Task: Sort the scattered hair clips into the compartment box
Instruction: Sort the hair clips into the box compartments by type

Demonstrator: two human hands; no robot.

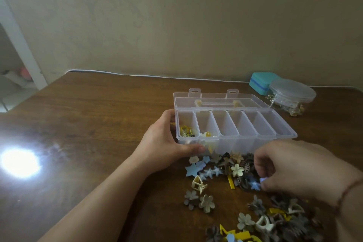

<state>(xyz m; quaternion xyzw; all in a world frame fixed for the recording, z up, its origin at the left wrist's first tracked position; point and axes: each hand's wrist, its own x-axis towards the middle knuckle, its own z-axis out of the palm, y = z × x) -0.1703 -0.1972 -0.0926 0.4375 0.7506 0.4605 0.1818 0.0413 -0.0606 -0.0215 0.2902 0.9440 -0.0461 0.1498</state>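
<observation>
A clear plastic compartment box (pixel 261 140) stands open on the wooden table, its lid (pixel 220 100) laid back. The leftmost compartment holds yellow clips (pixel 185 130); the second holds pale clips (pixel 208 134); the others look bare. My left hand (pixel 165 140) grips the box's left front corner, thumb along the front wall. My right hand (pixel 294 171) reaches down into the pile of scattered hair clips (pixel 235 173) in front of the box, fingertips pinching a small light-blue clip (pixel 262 180). More flower, star and yellow clips (pixel 275 220) lie nearer to me.
A round clear container (pixel 292 92) with small metal bits sits at the back right, beside a teal case (pixel 261 82). A white cable runs along the wall. A bright lamp reflection (pixel 19 163) glares on the table's left side.
</observation>
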